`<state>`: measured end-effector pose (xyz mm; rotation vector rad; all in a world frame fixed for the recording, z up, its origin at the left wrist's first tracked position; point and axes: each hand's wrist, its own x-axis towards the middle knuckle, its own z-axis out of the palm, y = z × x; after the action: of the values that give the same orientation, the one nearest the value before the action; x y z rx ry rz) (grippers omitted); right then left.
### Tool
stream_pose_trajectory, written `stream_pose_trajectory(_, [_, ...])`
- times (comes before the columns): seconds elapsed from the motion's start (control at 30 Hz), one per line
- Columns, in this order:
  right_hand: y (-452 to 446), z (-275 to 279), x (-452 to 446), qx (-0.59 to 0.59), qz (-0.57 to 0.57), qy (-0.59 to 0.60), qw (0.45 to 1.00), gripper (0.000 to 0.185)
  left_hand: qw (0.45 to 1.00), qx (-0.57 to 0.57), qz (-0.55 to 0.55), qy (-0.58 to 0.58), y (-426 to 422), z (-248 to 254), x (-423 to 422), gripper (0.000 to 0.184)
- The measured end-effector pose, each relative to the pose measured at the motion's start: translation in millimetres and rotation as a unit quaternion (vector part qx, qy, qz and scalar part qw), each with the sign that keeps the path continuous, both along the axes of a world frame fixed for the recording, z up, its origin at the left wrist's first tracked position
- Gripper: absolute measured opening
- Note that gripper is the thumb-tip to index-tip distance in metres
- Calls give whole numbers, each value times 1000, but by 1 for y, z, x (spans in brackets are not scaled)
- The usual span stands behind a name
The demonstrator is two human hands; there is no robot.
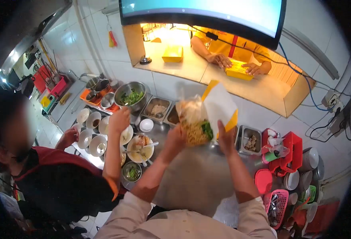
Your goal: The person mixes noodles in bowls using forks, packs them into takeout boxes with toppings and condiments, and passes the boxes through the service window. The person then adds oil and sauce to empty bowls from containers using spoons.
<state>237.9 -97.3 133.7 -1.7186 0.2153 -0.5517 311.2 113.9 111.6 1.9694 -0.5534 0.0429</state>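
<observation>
Raised over the steel counter is an open takeaway box (222,106), yellow outside and white inside. Noodles (196,133) fill it, with green leaves (206,130) at one side and a clear plastic bag (192,109) on top, its contents hard to make out. My left hand (176,137) is closed around the box's left side. On the other side, my right hand (226,138) grips the box near its lid flap, thumb upward. The underside of the box and some of my fingers are hidden.
A co-worker (59,179) reaches over several bowls (97,145) at left. Behind the serving hatch (171,73), another person's hands hold a yellow box (239,71). Metal food pans (250,140) line the wall; a red rack (291,149) and pink basket (277,207) stand right.
</observation>
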Motion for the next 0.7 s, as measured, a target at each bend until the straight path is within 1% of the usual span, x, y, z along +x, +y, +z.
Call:
stream_pose_trajectory(0.07, [-22, 29, 43, 54, -33, 68, 996, 50, 992, 45, 12, -115, -26, 27, 52, 20])
stream_pose_trajectory(0.1, [-38, 31, 70, 17, -34, 17, 999, 53, 991, 39, 14, -125, -40, 35, 77, 20])
stream_pose_trajectory(0.13, [-47, 43, 87, 10, -33, 5, 999, 53, 986, 19, 17, -164, -54, 39, 105, 18])
stream_pose_trajectory(0.17, [-54, 59, 104, 16, -41, 55, 997, 54, 979, 0, 20, -204, -68, 38, 132, 16])
stream_pose_trajectory(0.2, [-60, 72, 120, 22, -49, 103, 993, 54, 976, -7, 25, -218, -81, 24, 162, 16])
stream_pose_trajectory(0.23, [-85, 37, 159, 14, -60, 36, 997, 58, 964, 23, -34, -263, -95, 7, 197, 16])
stream_pose_trajectory(0.27, [-94, 31, 177, -52, -82, 0, 995, 58, 945, 57, -88, -308, -105, 0, 227, 17])
stream_pose_trajectory(0.33, [-98, 33, 196, -61, -99, -10, 993, 58, 938, 102, -64, -325, -124, -6, 251, 19])
stream_pose_trajectory(0.37, [-109, 26, 210, -66, -89, -22, 994, 58, 956, 134, -81, -247, -124, 12, 244, 22])
stream_pose_trajectory(0.4, [-122, 17, 228, -55, -108, 17, 992, 59, 968, 162, -98, -166, -122, 33, 234, 24])
stream_pose_trajectory(0.43, [-128, 15, 242, -41, -130, 59, 989, 61, 968, 160, -88, -171, -125, 42, 231, 24])
stream_pose_trajectory(0.47, [-120, 33, 239, -46, -122, 54, 990, 61, 995, 61, -52, -62, -129, 48, 229, 28])
stream_pose_trajectory(0.5, [-108, 59, 224, 33, -117, 91, 988, 62, 998, -40, -16, 49, -133, 50, 228, 33])
stream_pose_trajectory(0.53, [-97, 75, 215, 112, -112, 130, 979, 63, 998, -43, -9, 48, -138, 45, 232, 33])
stream_pose_trajectory(0.57, [-100, 72, 219, 110, -103, 106, 983, 64, 999, 4, 37, -6, -142, 39, 240, 39])
stream_pose_trajectory(0.6, [-104, 70, 219, 105, -97, 105, 984, 64, 993, 51, 84, -60, -141, 38, 242, 45])
stream_pose_trajectory(0.63, [-108, 69, 218, 105, -65, 120, 985, 63, 997, 15, 71, -22, -139, 36, 243, 52])
stream_pose_trajectory(0.67, [-107, 66, 216, 106, -35, 136, 984, 63, 997, 12, 77, -22, -135, 32, 242, 52])
stream_pose_trajectory(0.7, [-106, 62, 211, 133, -4, 111, 985, 59, 999, -6, 38, 5, -130, 26, 240, 52])
